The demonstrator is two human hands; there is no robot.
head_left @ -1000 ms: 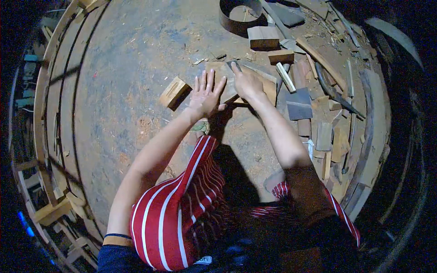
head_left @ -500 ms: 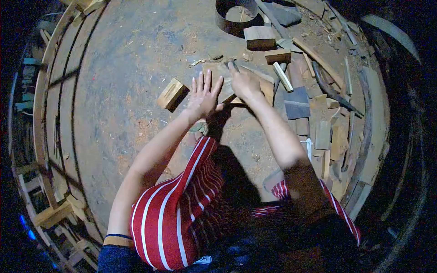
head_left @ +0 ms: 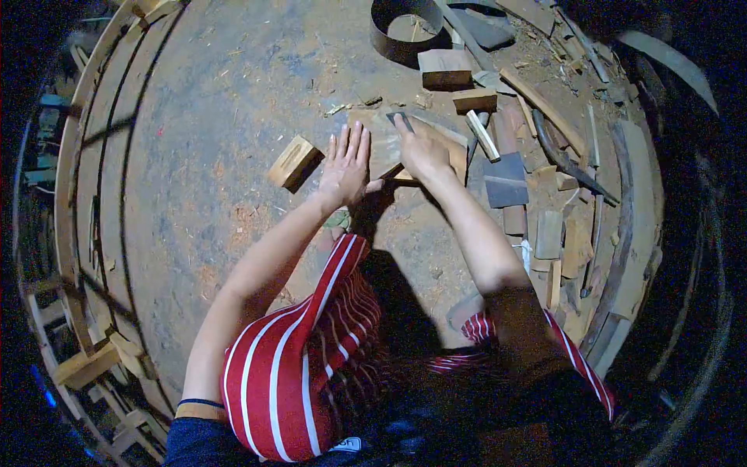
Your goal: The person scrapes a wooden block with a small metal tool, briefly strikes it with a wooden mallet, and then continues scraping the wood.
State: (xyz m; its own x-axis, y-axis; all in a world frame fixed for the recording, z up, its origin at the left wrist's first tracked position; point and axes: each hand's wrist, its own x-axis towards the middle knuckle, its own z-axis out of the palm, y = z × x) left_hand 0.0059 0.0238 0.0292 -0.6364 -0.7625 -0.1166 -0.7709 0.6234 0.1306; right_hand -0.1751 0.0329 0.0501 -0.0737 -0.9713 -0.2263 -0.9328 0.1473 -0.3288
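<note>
My left hand (head_left: pixel 345 167) lies flat with its fingers stretched out along the left edge of a pale, flat wooden board (head_left: pixel 381 152), pressing it. On top of this board, my right hand (head_left: pixel 426 156) holds a small dark piece of sandpaper (head_left: pixel 400 122), index finger extended over it and the other fingers curled. The palm covers part of the board and of whatever lies beneath. Left of my left hand rests a rectangular wooden block (head_left: pixel 292 162), apart from it.
Right of the board lie a dark sheet (head_left: pixel 506 179), a light wooden stick (head_left: pixel 483 135) and several wood scraps. Two wood blocks (head_left: pixel 446 68) (head_left: pixel 475 100) and a round metal ring (head_left: pixel 405 31) are farther back. My knee in striped red cloth (head_left: pixel 272 381) is near.
My right hand has shifted slightly down and to the right over the board, with the sandpaper. My left hand's fingers have drawn closer together while staying at the board's left edge.
</note>
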